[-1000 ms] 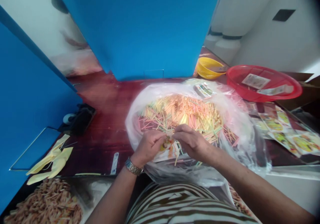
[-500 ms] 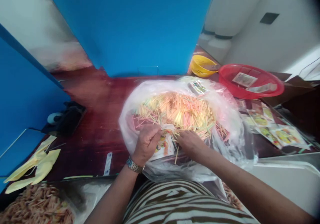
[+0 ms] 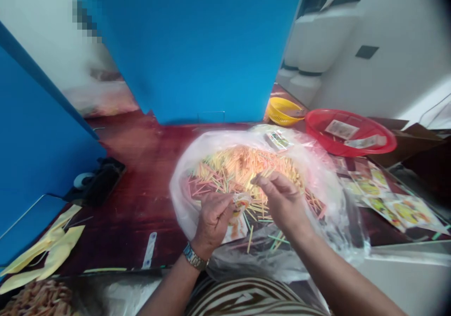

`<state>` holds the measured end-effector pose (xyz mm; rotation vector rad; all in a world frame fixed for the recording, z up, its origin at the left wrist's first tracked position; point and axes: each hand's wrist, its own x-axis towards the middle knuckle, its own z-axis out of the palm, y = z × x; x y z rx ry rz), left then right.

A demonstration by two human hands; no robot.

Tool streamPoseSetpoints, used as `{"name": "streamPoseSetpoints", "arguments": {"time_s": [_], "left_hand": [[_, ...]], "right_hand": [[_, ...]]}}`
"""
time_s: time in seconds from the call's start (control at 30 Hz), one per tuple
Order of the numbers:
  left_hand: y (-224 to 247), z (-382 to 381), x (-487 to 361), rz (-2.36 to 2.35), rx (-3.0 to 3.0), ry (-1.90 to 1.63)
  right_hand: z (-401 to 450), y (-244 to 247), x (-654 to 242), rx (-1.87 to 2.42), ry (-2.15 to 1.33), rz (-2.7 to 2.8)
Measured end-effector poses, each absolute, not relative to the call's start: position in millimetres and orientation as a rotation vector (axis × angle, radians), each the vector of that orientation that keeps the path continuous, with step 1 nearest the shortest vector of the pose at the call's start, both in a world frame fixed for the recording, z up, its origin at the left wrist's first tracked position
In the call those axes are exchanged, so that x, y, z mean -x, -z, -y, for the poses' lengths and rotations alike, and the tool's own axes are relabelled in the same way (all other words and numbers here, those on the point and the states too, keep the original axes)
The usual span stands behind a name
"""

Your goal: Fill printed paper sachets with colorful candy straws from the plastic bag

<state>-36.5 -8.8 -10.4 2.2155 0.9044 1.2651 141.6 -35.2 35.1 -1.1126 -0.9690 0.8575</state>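
A clear plastic bag point(image 3: 186, 161) lies spread on the dark red table, with a heap of thin pastel sticks point(image 3: 243, 161) in its opening. At the heap's near side my left hand point(image 3: 214, 217) is closed on the top of a small printed packet point(image 3: 237, 226), whose lower part hangs below the fingers. My right hand point(image 3: 283, 203) is over the heap, right of the packet and apart from it. Its thumb and fingers are pinched together; what is between them is too small to name. Loose sticks point(image 3: 250, 240) lie on the plastic in front.
Right of the bag lie several printed packets point(image 3: 405, 210) beside a red basin point(image 3: 352, 149) and a yellow basket point(image 3: 282, 111). A blue panel point(image 3: 190, 48) rises behind the table. Yellow strips point(image 3: 59, 252) and a black tape dispenser point(image 3: 102, 179) are at left.
My right hand has risen from the near edge of the sticks, away from the packet. My left hand still holds the packet. The whole scene sits slightly lower in view.
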Motion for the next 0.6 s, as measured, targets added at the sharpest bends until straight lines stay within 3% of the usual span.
{"name": "streamPoseSetpoints", "arguments": {"time_s": [0.2, 0.4, 0.6], "left_hand": [[9.0, 16.6, 27.0, -0.996, -2.12, -1.268], [6.5, 17.9, 26.9, -1.048, -2.025, -1.258], [8.6, 15.4, 30.4, -1.001, -2.038, -1.304]], "right_hand": [[32.8, -26.9, -107.2, 0.949, -1.196, 0.739], [30.1, -17.0, -105.9, 1.007, -1.258, 0.828], [36.7, -26.9, -115.6, 1.16, -0.927, 1.352]]}}
